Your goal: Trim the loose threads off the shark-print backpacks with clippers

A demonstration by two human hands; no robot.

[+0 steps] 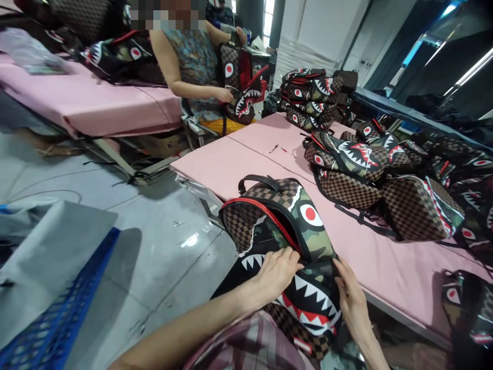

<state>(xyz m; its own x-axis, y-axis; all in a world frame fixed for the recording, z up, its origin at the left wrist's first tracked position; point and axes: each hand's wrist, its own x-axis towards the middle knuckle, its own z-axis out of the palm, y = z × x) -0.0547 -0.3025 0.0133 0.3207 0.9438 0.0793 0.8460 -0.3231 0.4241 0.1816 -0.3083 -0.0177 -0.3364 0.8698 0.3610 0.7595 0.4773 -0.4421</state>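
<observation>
At the near edge of the pink table (231, 159), the shark-face backpack (314, 280) gapes unzipped, the left hand (278, 272) gripping beside its opening, the right hand (351, 295) gripping its side.

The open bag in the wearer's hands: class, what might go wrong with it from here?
1. The bag sits at the edge of the table, so it could slip down if both the left hand and right hand let go.
2. The left hand is right at the red-edged opening; a fingertip might get pinched if that is closed carelessly.
3. The bags heaped unevenly beyond could slide if bumped.
</observation>
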